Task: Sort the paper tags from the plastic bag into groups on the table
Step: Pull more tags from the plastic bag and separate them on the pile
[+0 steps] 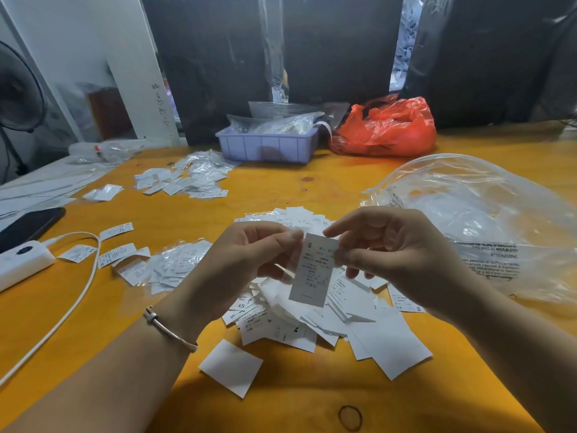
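A white paper tag (313,271) marked "S" hangs upright above a loose heap of white tags (315,320) on the yellow table (281,189). My left hand (246,264) pinches the tag's upper left edge. My right hand (387,245) pinches its upper right edge between thumb and fingers. A large clear plastic bag (487,220) lies crumpled to the right of the heap. Smaller groups of tags lie at the left (125,254) and at the back left (187,179).
A lilac tray (268,145) with clear bags and a red plastic bag (387,126) stand at the back. A white power strip (22,264), its cable (87,276) and a dark phone (28,226) lie at the left. A rubber band (350,418) lies near the front edge.
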`<action>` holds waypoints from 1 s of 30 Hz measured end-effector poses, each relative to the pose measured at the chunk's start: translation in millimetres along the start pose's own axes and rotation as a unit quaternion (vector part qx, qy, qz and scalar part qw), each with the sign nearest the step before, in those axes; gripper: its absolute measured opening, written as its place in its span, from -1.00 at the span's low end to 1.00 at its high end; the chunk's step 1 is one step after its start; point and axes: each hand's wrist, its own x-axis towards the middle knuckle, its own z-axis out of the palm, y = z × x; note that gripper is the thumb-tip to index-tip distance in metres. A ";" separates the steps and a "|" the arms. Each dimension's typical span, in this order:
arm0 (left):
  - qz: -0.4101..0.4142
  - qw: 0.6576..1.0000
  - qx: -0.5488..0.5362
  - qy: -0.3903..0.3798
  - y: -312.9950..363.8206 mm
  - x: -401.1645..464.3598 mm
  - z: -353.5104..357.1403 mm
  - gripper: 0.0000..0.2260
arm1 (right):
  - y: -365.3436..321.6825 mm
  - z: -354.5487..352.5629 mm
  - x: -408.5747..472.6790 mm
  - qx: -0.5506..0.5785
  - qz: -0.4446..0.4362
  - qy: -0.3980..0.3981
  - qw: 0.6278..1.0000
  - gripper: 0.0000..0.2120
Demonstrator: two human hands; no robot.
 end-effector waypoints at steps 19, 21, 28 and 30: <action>0.016 1.000 0.009 0.016 -5.2 3.3 -4.5 -0.95 | 4.3 4.2 0.2 0.036 0.090 -0.070 0.993 -0.63; 0.004 1.000 0.002 0.000 -4.9 3.5 -5.4 -0.95 | 4.3 3.7 1.0 0.050 0.079 -0.024 0.995 -0.69; -0.044 0.996 0.008 -0.074 -7.3 4.2 -3.6 -0.88 | 6.5 -0.1 2.6 0.076 0.045 0.050 0.995 -0.80; -0.053 0.998 0.000 -0.044 -8.4 5.8 -3.4 -0.77 | 7.7 1.0 2.1 0.073 0.054 0.025 0.996 -0.80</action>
